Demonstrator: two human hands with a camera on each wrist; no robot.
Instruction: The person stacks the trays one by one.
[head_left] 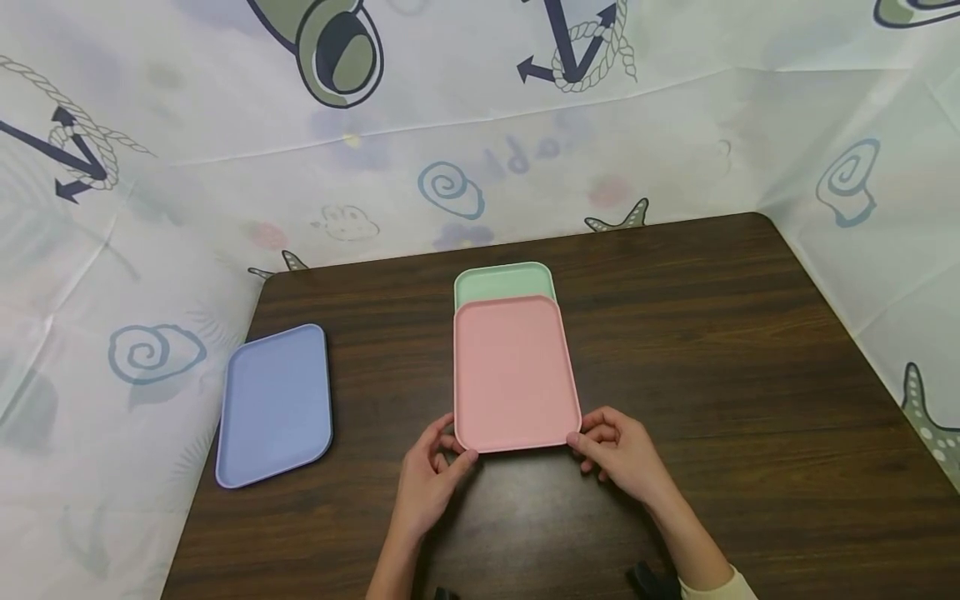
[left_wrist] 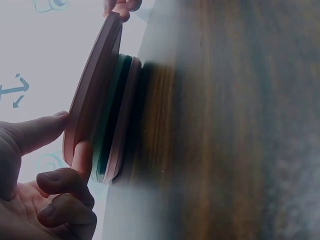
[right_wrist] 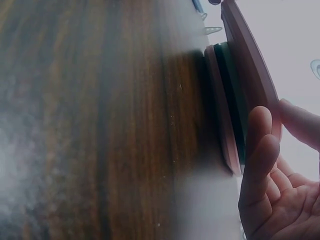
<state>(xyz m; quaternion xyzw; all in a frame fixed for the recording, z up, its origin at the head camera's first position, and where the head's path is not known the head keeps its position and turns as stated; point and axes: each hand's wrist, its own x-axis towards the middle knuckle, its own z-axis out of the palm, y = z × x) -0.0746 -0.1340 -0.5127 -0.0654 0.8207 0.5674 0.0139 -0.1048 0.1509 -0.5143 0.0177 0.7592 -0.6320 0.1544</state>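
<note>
A pink tray is pinched by both hands at its two near corners. My left hand has its thumb on top of the rim at the left corner, with fingers curled underneath. At the right corner my right hand grips in the same way. Beneath lies a green tray, whose far end shows past the pink one in the head view. Both wrist views show the held tray raised and tilted over a low stack, with the green tray above another pink tray.
To the left, a blue tray lies on the dark wooden table close to its left edge. A patterned white cloth hangs around the table's back and sides. Two small black objects show at the bottom of the head view.
</note>
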